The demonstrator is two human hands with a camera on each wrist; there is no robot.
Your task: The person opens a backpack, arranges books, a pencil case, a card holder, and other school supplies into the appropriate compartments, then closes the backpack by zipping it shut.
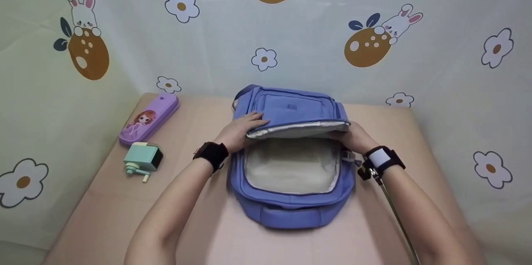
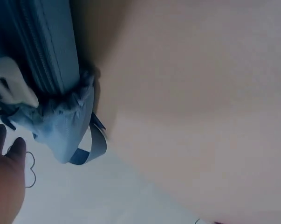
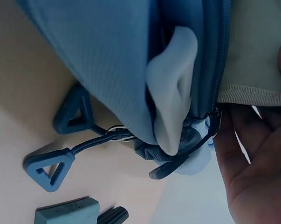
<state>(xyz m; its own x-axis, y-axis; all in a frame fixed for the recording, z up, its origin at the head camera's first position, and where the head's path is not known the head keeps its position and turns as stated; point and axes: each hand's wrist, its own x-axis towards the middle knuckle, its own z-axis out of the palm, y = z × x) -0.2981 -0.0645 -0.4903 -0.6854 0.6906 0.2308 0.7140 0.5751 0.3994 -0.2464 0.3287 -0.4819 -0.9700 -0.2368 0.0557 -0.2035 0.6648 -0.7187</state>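
Note:
A blue backpack (image 1: 291,215) lies on the table with its front panel (image 1: 291,111) raised, showing a pale lining (image 1: 291,165) inside. My left hand (image 1: 239,131) rests its fingers on the panel's left side. In the left wrist view, the visible fingertips (image 2: 18,148) look fairly straight beside the bag. At the panel's right corner, my right hand (image 1: 356,136) grips the edge. The right wrist view shows those fingers (image 3: 252,130) behind the lining's bound edge, with the thumb at its inner side. A zipper runs along that edge.
To the left on the table (image 1: 187,215) lies a purple pencil case (image 1: 156,117) with a printed doll figure. A mint-green crank sharpener (image 1: 143,157) stands in front of it. Loop-shaped zipper pulls (image 3: 49,170) hang from the bag. A patterned curtain (image 1: 220,40) borders the table.

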